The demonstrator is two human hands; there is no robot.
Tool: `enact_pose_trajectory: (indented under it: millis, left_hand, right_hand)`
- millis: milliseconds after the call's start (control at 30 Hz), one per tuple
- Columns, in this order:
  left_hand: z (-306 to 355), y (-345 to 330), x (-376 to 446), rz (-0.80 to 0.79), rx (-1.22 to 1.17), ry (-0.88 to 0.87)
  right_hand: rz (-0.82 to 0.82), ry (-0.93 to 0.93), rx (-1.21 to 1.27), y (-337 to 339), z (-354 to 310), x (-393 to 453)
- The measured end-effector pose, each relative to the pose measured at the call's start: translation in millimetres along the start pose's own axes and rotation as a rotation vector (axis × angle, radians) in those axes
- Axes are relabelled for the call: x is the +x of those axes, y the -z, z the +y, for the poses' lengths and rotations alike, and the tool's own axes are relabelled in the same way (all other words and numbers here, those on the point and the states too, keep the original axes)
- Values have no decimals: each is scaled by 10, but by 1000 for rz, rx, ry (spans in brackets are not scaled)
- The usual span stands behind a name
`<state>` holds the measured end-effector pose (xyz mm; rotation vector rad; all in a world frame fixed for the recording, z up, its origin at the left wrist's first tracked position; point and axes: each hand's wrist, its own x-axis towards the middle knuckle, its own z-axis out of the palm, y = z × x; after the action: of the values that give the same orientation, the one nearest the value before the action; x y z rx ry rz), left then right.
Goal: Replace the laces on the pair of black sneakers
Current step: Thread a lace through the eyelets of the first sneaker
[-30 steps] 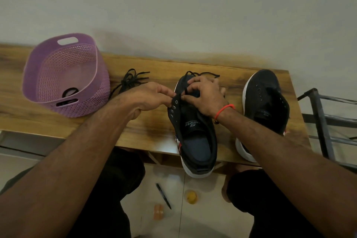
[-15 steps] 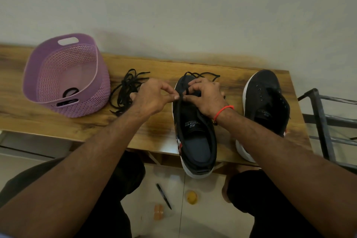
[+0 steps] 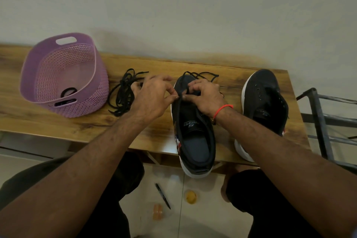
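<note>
Left hand (image 3: 152, 100) and right hand (image 3: 204, 96) meet over the near sneaker (image 3: 195, 133) at mid table (image 3: 58, 123), both pinching a black lace (image 3: 180, 97) at its eyelets. Second sneaker (image 3: 264, 102) sits right, unlaced. Loose laces (image 3: 123, 92) lie beside the purple basket (image 3: 63, 75); pen (image 3: 162, 195) lies on the floor.

Wooden table (image 3: 58, 121) against the wall. On it, left to right: purple basket (image 3: 92, 91), loose pile of black laces (image 3: 123, 91), 2 black sneakers (image 3: 195, 141) (image 3: 264, 102), heels overhanging the near edge.
</note>
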<state>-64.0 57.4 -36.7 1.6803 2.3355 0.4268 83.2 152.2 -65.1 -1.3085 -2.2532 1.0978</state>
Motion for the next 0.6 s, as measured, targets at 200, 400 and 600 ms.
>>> enact_pose_trajectory:
  millis: [200,400,600]
  left_hand:
    - [-33,-18,11,-36,13,-42]
    - [-57,28,26,-18,73,-123]
    - [-71,85,47,-38,83,-132]
  right_hand:
    - [-14,23,52,-28,-1,18]
    - [6,25,32,-9,-8,4]
    - [-13,47,8,-1,6,1]
